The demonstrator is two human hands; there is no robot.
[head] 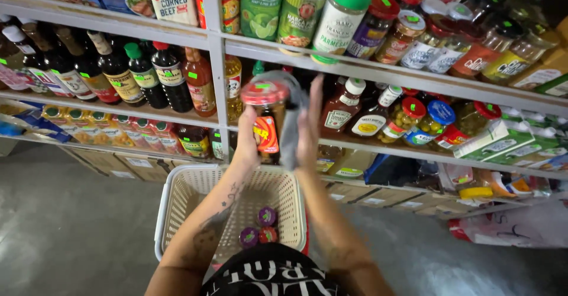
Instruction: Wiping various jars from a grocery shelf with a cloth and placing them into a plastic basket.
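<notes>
Item: one jar [264, 118], glass by the look of it, dark contents, bright label, red screw lid with a small green sticker. We hold it raised in front of the middle shelf [177, 118], above the cream plastic basket [177, 207]. Our left hand [247, 139] wraps its side, fingers curled closed around the glass; our right hand [307, 124] lies nearly flat, pressing a grey cloth [290, 124] against the jar's right side. We judge it fairly heavy, rigid, smooth and breakable; the body below the lid seems the surest hold. The basket is stiff lattice plastic, with three small round-lidded jars [260, 228] at its near end. The shelves carry dark glass bottles [118, 71] left and red-capped jars [414, 115] right.
</notes>
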